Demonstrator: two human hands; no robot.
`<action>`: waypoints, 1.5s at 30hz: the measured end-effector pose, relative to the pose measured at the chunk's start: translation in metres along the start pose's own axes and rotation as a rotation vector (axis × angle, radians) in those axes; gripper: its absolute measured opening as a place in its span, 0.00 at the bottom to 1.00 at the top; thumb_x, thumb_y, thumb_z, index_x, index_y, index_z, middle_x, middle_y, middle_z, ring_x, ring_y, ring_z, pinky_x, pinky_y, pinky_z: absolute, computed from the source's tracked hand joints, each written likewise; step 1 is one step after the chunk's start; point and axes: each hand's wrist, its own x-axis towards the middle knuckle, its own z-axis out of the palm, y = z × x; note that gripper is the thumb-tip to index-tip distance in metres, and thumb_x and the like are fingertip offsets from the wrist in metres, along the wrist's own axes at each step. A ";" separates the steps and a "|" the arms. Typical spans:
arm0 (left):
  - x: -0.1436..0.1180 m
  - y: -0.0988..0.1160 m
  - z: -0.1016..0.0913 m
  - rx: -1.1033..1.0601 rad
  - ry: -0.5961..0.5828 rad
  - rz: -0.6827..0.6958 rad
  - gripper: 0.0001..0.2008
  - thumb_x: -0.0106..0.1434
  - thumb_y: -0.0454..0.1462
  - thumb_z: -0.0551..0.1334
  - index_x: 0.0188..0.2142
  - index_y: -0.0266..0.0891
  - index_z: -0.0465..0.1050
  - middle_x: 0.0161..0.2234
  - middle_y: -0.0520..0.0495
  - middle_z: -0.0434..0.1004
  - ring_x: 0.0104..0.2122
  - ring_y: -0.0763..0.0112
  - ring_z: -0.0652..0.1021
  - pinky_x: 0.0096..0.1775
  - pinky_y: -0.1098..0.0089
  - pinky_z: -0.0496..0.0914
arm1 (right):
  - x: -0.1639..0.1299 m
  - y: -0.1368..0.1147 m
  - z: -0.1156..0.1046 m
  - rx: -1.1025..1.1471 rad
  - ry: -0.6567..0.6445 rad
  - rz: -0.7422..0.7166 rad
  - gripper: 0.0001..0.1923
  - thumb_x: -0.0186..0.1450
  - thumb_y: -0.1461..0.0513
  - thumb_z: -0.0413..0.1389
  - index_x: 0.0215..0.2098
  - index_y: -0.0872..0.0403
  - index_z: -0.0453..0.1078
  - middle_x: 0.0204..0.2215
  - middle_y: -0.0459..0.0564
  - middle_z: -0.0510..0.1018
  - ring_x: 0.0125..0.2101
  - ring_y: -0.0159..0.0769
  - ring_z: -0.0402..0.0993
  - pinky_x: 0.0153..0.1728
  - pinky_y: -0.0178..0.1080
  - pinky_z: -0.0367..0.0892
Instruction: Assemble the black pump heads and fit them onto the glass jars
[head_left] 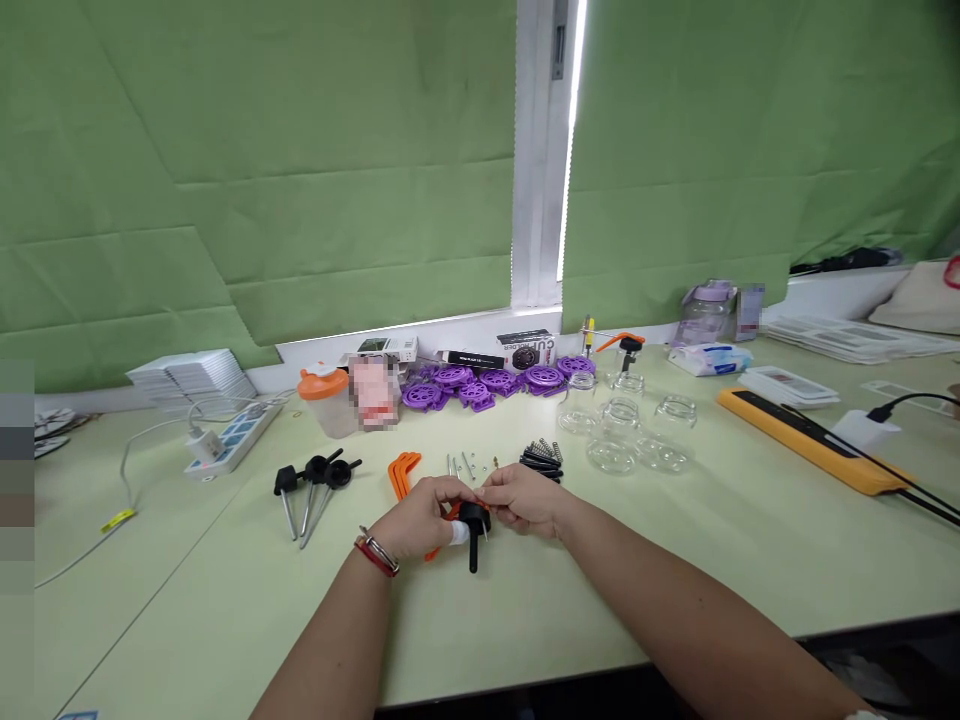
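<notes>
My left hand (424, 515) is closed around a black round cap-like part (474, 515) with a dark rod pointing toward me. An orange lever (433, 553) sticks out beneath that hand, and something white shows at a finger. My right hand (525, 497) pinches at the top of the black part, its fingertips meeting the left ones; what they hold is too small to make out. Behind the hands lie orange levers (405, 472), thin metal pins (468, 465), springs (550, 450) and black rods (541, 466).
Black caps with metal rods (307, 485) lie to the left. Purple plastic parts (476, 390) line the back beside an orange-lidded cup (325, 400). Clear glass jars (613, 450) stand right of centre. A power strip (232, 440) and a yellow-black device (806, 440) sit farther out.
</notes>
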 end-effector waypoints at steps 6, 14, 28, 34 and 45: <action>-0.003 -0.001 -0.006 -0.032 -0.074 0.005 0.14 0.49 0.36 0.64 0.38 0.39 0.77 0.36 0.47 0.74 0.30 0.73 0.71 0.33 0.73 0.66 | 0.010 -0.009 -0.003 0.004 0.010 0.037 0.08 0.50 0.67 0.56 0.18 0.56 0.59 0.11 0.38 0.62 0.10 0.20 0.48 0.12 0.28 0.40; -0.014 0.006 -0.024 -0.104 -0.120 0.009 0.14 0.47 0.38 0.66 0.35 0.39 0.78 0.35 0.46 0.76 0.31 0.69 0.74 0.35 0.70 0.69 | 0.027 -0.040 0.027 -0.128 0.218 -0.223 0.07 0.50 0.70 0.51 0.18 0.55 0.60 0.07 0.39 0.62 0.09 0.24 0.53 0.11 0.30 0.49; 0.002 -0.026 -0.045 -0.756 0.892 -0.204 0.14 0.37 0.34 0.68 0.27 0.33 0.73 0.24 0.50 0.74 0.25 0.72 0.75 0.29 0.70 0.69 | 0.074 -0.015 0.041 -1.761 0.061 -0.811 0.09 0.62 0.71 0.49 0.36 0.59 0.71 0.36 0.56 0.77 0.38 0.40 0.73 0.41 0.39 0.64; 0.006 -0.039 -0.042 -0.659 0.889 -0.243 0.17 0.36 0.35 0.70 0.29 0.34 0.74 0.27 0.49 0.75 0.28 0.71 0.75 0.31 0.70 0.68 | 0.073 -0.017 0.042 -1.633 0.064 -0.765 0.10 0.62 0.71 0.49 0.33 0.60 0.72 0.35 0.58 0.77 0.42 0.43 0.72 0.45 0.41 0.62; 0.006 -0.029 -0.028 -0.251 0.666 -0.075 0.23 0.45 0.36 0.66 0.43 0.35 0.76 0.39 0.44 0.77 0.39 0.63 0.76 0.40 0.66 0.69 | 0.053 -0.032 0.050 0.034 0.134 -0.265 0.09 0.65 0.61 0.49 0.32 0.59 0.65 0.19 0.47 0.72 0.14 0.26 0.65 0.14 0.29 0.57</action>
